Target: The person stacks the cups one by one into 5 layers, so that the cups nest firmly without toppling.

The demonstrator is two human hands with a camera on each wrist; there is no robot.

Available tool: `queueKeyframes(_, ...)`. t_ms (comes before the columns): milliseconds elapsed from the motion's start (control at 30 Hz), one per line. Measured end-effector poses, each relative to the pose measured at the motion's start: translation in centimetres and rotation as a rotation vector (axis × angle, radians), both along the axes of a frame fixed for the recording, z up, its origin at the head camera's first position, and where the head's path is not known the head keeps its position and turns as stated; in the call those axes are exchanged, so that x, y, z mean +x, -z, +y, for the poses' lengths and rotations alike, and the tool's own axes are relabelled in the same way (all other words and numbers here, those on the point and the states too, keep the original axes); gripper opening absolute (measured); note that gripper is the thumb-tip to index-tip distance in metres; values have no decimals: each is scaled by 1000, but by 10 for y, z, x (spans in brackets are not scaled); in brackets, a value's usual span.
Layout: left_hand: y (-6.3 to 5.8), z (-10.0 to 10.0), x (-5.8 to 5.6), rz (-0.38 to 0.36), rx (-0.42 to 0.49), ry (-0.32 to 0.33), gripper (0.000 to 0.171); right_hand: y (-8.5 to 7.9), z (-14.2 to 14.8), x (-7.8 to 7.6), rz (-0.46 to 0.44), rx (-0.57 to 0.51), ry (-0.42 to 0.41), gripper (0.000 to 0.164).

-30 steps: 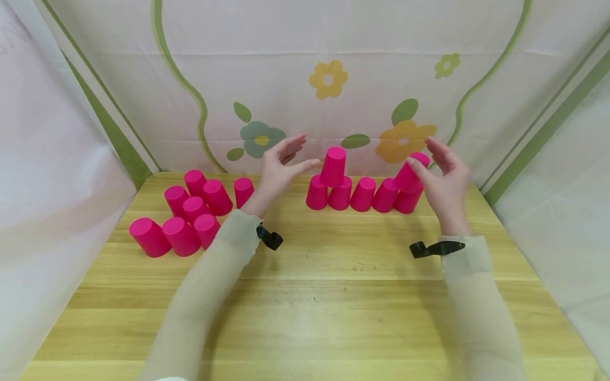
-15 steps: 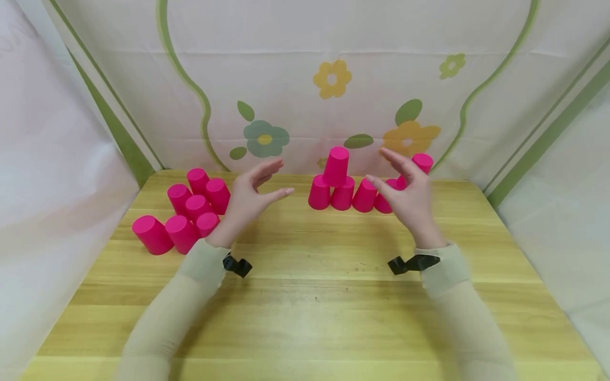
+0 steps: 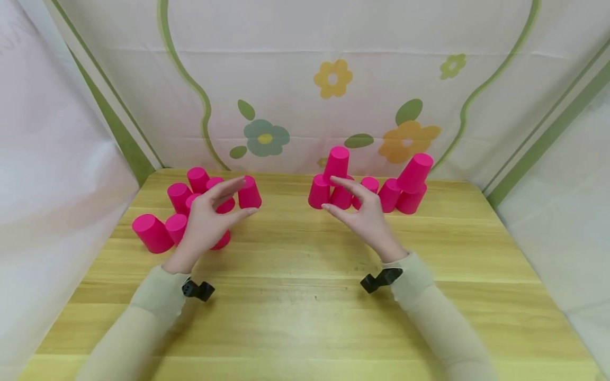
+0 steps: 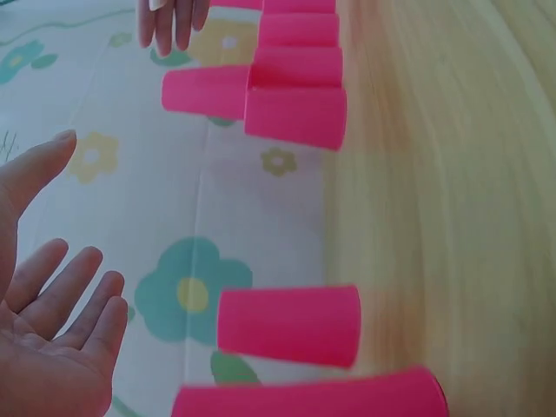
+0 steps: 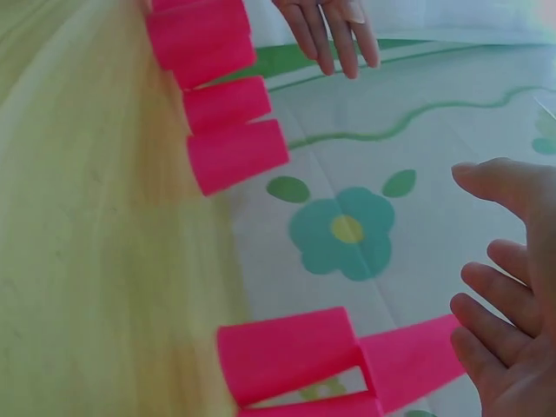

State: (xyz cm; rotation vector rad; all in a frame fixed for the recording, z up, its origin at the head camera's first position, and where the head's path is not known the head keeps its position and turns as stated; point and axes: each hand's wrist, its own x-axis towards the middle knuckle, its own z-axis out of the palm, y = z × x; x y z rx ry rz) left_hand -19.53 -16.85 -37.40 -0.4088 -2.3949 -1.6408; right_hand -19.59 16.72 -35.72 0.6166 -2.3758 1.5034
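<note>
Several pink cups stand upside down in a row at the back right of the table. One cup is stacked across the left end of that row, and another cup across its right end. My right hand hovers in front of the row, thumb and fingers apart, with nothing held; it hides part of the row. Over the left group of cups is my left hand, its fingers spread from the thumb and holding nothing. A single cup stands just beyond its fingertips.
The wooden table runs up to a flowered cloth at the back. More cloth hangs along both sides. Each wrist wears a black strap with a small camera.
The right hand has let go of the cup on the row's right end and moved left and nearer. The left hand has moved left and nearer, over the left cups.
</note>
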Motion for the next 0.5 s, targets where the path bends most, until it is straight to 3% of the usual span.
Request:
queueKeyframes(233, 7, -35, 19, -25, -12, -98, 65, 44, -10, -19, 26, 19, -78, 61)
queueKeyframes(500, 21, -66, 32, -64, -103, -263, 70, 54, -37, -16, -44, 27, -133, 60)
